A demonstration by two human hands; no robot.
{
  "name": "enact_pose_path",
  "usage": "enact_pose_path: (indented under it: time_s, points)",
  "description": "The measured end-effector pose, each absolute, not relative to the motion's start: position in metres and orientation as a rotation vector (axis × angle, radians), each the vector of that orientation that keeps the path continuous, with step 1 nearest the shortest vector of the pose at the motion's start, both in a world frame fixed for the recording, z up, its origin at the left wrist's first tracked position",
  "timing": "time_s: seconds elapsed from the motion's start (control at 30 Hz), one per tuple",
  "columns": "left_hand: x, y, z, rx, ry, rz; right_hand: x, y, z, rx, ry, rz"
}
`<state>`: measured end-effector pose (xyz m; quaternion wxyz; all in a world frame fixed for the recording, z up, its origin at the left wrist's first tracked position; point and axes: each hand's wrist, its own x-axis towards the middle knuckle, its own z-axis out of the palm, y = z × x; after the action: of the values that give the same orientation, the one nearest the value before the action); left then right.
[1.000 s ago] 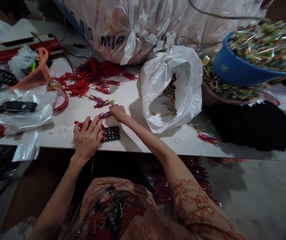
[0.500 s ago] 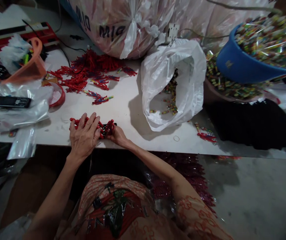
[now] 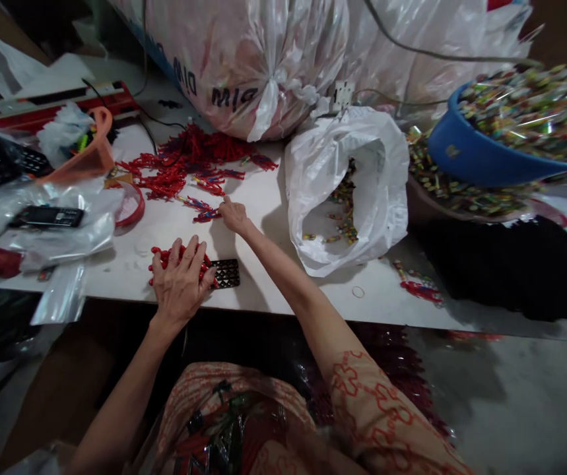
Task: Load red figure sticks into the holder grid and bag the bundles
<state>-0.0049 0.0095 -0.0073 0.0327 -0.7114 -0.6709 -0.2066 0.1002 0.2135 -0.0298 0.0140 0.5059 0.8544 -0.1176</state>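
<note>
Under left hand [image 3: 180, 280], red figures [image 3: 164, 256]

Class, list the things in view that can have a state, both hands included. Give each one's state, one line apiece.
Left hand: spread over red pieces
Right hand: fingertips at a red-and-blue bundle, grip unclear
Black grid: flat, partly hidden
White bag: mouth open, colourful pieces inside
Large bag: tied shut
Blue basin: heaped full
Phone: lying on clear plastic

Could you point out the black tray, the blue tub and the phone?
Black tray [image 3: 226, 274]: head view, on its uncovered right-hand part.
Blue tub [image 3: 481, 161]: head view, on its outer wall.
Phone [image 3: 51, 216]: head view, around the middle of its body.
</note>
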Motion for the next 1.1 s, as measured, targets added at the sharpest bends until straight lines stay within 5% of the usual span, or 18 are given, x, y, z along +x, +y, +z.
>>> enact_pose_path:
  time_s: [0.17,0.4,0.5,0.6,0.8,0.97,1.1]
  points:
    - [-0.008,0.009,-0.008,-2.217,-2.020,-0.636,0.121,0.199,-0.049,1.622,2.652,-0.529]
    - [-0.009,0.009,-0.008,-2.222,-2.046,-0.656,0.151,0.126,-0.067,1.705,2.234,-2.118]
    - [-0.010,0.008,-0.007,-2.224,-2.038,-0.637,0.142,0.113,-0.069,1.480,2.135,-2.372]
    - [-0.010,0.008,-0.007,-2.216,-2.010,-0.614,0.134,0.109,-0.063,1.391,2.292,-2.057]
    - [-0.006,0.008,-0.004,-2.213,-1.975,-0.554,0.135,0.091,-0.050,1.219,2.758,-0.837]
    - [-0.007,0.008,-0.004,-2.233,-1.965,-0.520,0.119,0.144,-0.033,0.853,2.554,-0.926]
    - [-0.011,0.010,-0.005,-2.229,-1.956,-0.507,0.071,0.208,-0.020,1.361,2.741,-0.598]
